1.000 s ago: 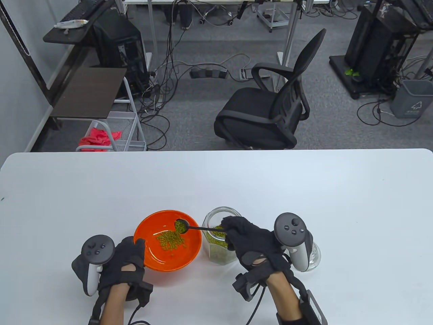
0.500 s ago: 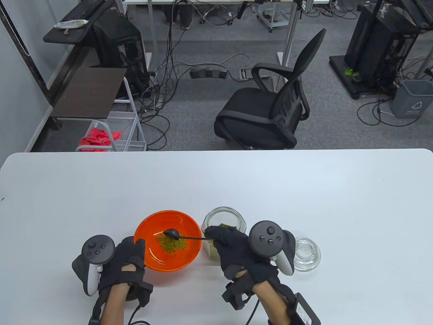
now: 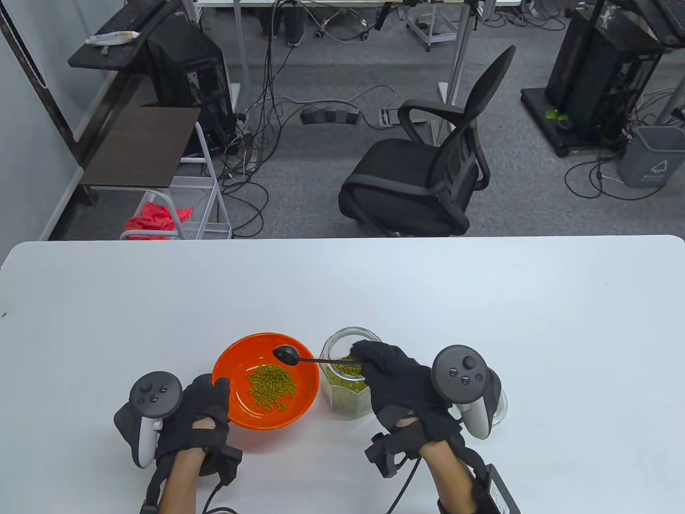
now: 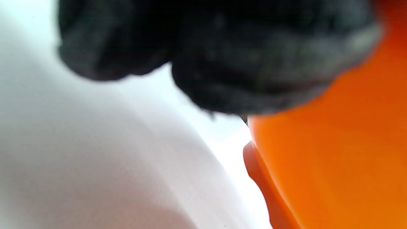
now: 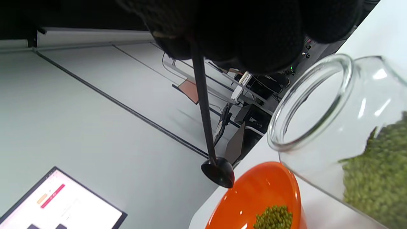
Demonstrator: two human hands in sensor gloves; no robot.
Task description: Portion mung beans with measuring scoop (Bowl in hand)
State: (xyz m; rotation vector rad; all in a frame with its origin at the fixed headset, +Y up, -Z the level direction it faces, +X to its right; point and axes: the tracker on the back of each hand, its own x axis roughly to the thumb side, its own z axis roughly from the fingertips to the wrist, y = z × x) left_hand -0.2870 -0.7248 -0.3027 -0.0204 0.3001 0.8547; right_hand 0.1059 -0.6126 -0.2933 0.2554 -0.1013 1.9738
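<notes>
1. Orange bowl [image 3: 266, 381] sits on the white table [image 3: 481, 300], near its front edge, with a small heap of green mung beans [image 3: 272, 381] in its bottom.
2. Left hand [image 3: 195, 415] grips the bowl at its near-left rim, the thumb hooked over the edge; in the left wrist view the gloved fingers [image 4: 254, 63] press against the bowl's outer wall [image 4: 334, 159], though that view is blurred.
3. Right hand [image 3: 401, 383] pinches the end of a black scoop [image 3: 299, 357] by its thin handle; the hand hovers over the open mouth of the jar [image 3: 348, 385].
4. The scoop's handle reaches leftward from the hand, and its round cup hangs above the far side of the bowl, apart from the heap. In the right wrist view the cup [image 5: 218, 171] shows its dark underside above the bowl's rim [image 5: 254, 197]; whether it holds any beans I cannot tell.
5. The jar, clear glass, stands just right of the bowl, partly filled with beans [image 5: 378, 178], its lid off.
6. A glass lid [image 3: 495, 407] lies on the table to the right of the jar, mostly hidden behind the right hand's tracker [image 3: 463, 377].
</notes>
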